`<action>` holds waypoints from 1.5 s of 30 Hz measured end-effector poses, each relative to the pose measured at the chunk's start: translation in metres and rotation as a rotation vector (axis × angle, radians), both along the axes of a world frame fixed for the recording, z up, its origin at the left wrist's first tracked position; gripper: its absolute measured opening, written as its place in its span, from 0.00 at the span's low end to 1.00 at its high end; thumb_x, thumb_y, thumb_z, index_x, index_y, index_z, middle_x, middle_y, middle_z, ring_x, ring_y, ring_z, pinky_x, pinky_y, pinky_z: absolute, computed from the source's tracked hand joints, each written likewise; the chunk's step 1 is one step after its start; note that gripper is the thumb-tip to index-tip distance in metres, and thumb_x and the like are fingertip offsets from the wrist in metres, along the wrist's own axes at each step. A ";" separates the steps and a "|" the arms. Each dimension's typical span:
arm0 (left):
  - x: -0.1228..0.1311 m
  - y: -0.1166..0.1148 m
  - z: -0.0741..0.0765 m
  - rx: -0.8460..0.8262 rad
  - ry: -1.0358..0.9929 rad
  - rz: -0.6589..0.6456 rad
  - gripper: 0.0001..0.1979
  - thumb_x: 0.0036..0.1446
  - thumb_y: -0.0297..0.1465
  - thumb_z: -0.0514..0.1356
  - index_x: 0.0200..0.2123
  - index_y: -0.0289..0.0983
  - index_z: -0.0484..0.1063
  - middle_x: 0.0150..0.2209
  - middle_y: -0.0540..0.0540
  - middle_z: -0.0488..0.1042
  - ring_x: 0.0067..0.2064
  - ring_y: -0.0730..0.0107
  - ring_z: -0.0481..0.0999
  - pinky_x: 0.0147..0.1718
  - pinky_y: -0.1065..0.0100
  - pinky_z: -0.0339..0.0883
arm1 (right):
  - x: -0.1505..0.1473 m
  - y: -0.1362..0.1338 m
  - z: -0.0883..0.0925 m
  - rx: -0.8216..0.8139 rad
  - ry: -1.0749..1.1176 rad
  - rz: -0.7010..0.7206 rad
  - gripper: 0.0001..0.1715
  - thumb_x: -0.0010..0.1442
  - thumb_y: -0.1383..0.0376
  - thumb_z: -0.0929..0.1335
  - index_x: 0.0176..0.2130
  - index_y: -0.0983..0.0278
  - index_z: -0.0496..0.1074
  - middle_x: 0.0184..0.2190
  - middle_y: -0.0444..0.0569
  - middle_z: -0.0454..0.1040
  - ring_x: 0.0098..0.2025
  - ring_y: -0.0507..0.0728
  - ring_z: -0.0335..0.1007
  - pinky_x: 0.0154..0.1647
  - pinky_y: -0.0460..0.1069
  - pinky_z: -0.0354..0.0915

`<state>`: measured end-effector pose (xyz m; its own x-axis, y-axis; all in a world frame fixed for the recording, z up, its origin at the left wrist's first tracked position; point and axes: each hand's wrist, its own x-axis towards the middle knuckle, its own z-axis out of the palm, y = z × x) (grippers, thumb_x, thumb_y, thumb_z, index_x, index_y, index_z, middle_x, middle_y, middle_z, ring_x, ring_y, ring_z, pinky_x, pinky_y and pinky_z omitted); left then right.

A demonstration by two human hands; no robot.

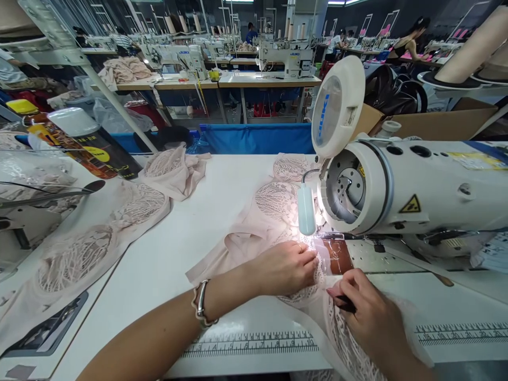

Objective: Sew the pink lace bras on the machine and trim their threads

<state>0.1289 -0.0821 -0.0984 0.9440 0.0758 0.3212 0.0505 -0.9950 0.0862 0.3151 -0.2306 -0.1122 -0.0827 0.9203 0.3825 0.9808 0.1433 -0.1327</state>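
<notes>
A pale pink lace bra (273,203) lies on the white table beneath the sewing machine head (353,185) and spreads toward the front edge. My left hand (283,267), with a bracelet on its wrist, is closed on the lace just left of the lit needle area. Lower and to the right, my right hand (367,315) pinches the bra's edge between thumb and fingers. Something small and dark (346,304) shows within its grip, too hidden to name. A small lamp (306,211) shines on the fabric above my left hand.
More lace bra pieces (138,203) stretch along the left side. A spray can (97,142) and a yellow-capped bottle (63,135) lean behind them. A printed ruler (254,344) runs along the front edge. Other sewing machines (288,58) and people are farther back.
</notes>
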 end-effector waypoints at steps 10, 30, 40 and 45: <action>0.003 0.001 -0.007 -0.035 -0.065 -0.041 0.11 0.70 0.25 0.51 0.44 0.32 0.75 0.42 0.40 0.79 0.44 0.62 0.77 0.49 0.58 0.69 | 0.043 0.039 0.009 -0.156 0.040 0.125 0.40 0.48 0.78 0.61 0.58 0.57 0.69 0.33 0.36 0.83 0.32 0.53 0.80 0.25 0.45 0.64; -0.001 0.004 0.005 0.088 0.047 0.099 0.22 0.74 0.41 0.45 0.46 0.32 0.73 0.42 0.40 0.76 0.44 0.58 0.72 0.51 0.53 0.59 | 0.047 0.064 0.006 -0.120 -0.173 0.144 0.37 0.51 0.77 0.62 0.56 0.53 0.74 0.38 0.40 0.83 0.32 0.57 0.78 0.26 0.48 0.67; -0.002 0.005 0.002 0.016 0.079 0.144 0.24 0.74 0.43 0.44 0.47 0.30 0.71 0.44 0.40 0.76 0.47 0.56 0.72 0.58 0.49 0.50 | 0.063 0.069 -0.009 -0.220 0.007 0.262 0.33 0.60 0.72 0.62 0.61 0.53 0.71 0.32 0.44 0.81 0.35 0.56 0.76 0.40 0.48 0.71; -0.002 0.007 0.005 0.027 0.080 0.173 0.19 0.73 0.41 0.48 0.48 0.35 0.71 0.45 0.41 0.75 0.43 0.58 0.73 0.55 0.49 0.52 | 0.066 0.075 -0.007 -0.267 0.027 0.248 0.35 0.60 0.72 0.61 0.62 0.50 0.69 0.42 0.45 0.82 0.45 0.58 0.77 0.48 0.52 0.70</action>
<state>0.1270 -0.0754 -0.0938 0.9402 0.2313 0.2501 0.2264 -0.9728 0.0485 0.3812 -0.1557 -0.1187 -0.3093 0.9411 0.1363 0.9159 0.3334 -0.2235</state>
